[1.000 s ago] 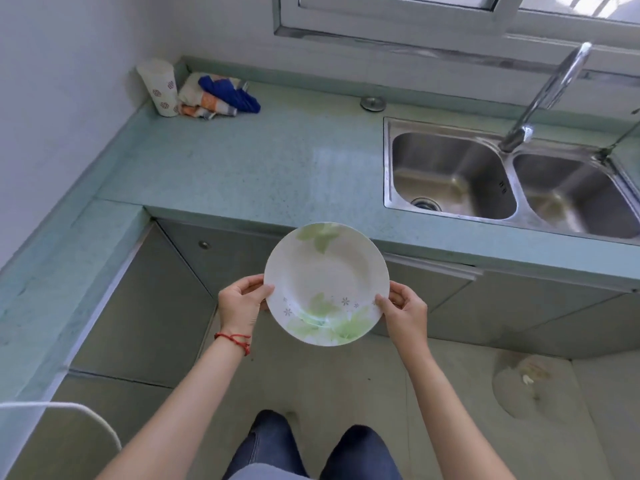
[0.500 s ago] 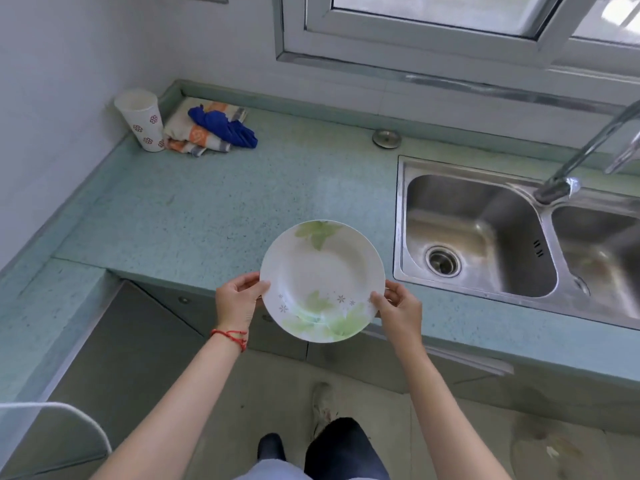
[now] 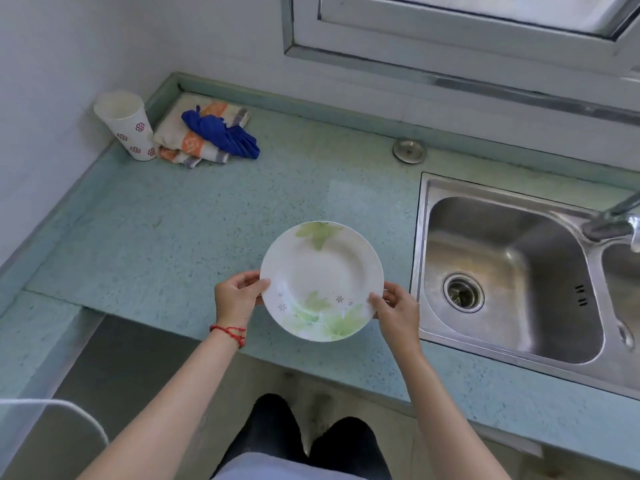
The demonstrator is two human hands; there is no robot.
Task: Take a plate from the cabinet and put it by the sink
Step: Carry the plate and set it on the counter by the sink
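A white plate (image 3: 322,275) with green leaf prints is held level over the front part of the teal countertop (image 3: 194,230), just left of the steel double sink (image 3: 502,282). My left hand (image 3: 235,299) grips its left rim and my right hand (image 3: 394,313) grips its right rim. I cannot tell whether the plate touches the counter. A red string bracelet is on my left wrist.
A paper cup (image 3: 126,129) and folded cloths with a blue glove (image 3: 214,133) sit in the back left corner. A round metal cap (image 3: 408,150) lies behind the sink. The faucet (image 3: 613,220) reaches over the basins. Grey cabinet fronts (image 3: 114,368) stand below the counter.
I have stepped closer to the counter. The plate, held by both hands throughout, has moved forward from over the floor and cabinet fronts to over the countertop beside the sink.
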